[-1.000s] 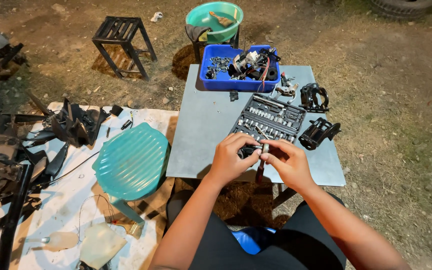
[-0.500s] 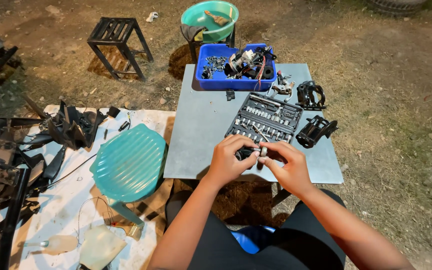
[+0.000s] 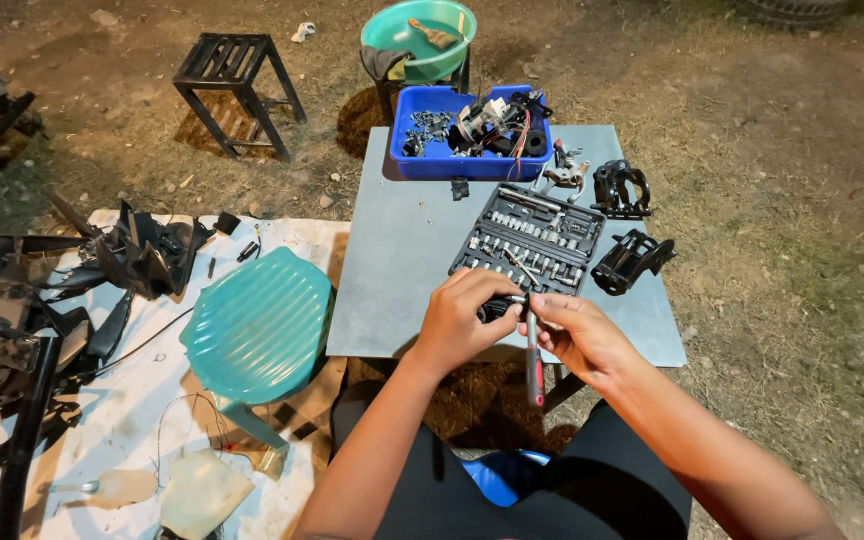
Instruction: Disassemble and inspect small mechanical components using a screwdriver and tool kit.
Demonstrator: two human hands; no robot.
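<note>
Both my hands meet over the near edge of a grey table (image 3: 402,270). My left hand (image 3: 462,320) is closed around a small dark part at the head of a ratchet wrench (image 3: 533,360). My right hand (image 3: 577,335) grips the wrench near its head, and its red-and-black handle hangs down toward my lap. Just beyond my fingers lies an open black socket set case (image 3: 532,240) with rows of metal sockets.
A blue tray (image 3: 462,160) of bolts and wired parts sits at the table's far edge, two black brackets (image 3: 627,225) to the right. A teal stool (image 3: 257,325), a black metal stand (image 3: 232,85), a green basin (image 3: 417,35) and black panels (image 3: 102,260) on white sheeting surround me.
My hands stay together on the wrench. The handle has swung from nearly hidden to hanging downward, and my fingers have shifted at its head.
</note>
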